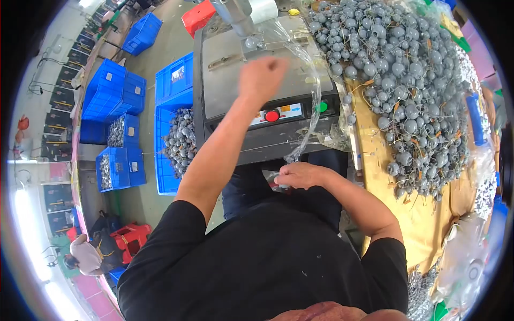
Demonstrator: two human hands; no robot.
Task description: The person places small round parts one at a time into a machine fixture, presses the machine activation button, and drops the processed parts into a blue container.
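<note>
My left hand [262, 80] is above the metal top of a machine [225, 85], just below its upright metal column [234, 18]. Its fingers are curled into a fist and slightly blurred; whatever may be inside is hidden. Close to my lap, my right hand [302, 175] is closed on the lower end of a clear plastic strip [315, 101]. That strip runs from the machine's top, past the green button [323, 107], and over the front edge. A red button [272, 115] sits on the front panel.
Grey ball clusters on wiry stems [409, 91] are heaped on the wooden table [380, 214] at right. More lie in a blue crate [163, 182] left of the machine. Blue bins [110, 91], a red stool [131, 241] and another person [85, 255] are farther left.
</note>
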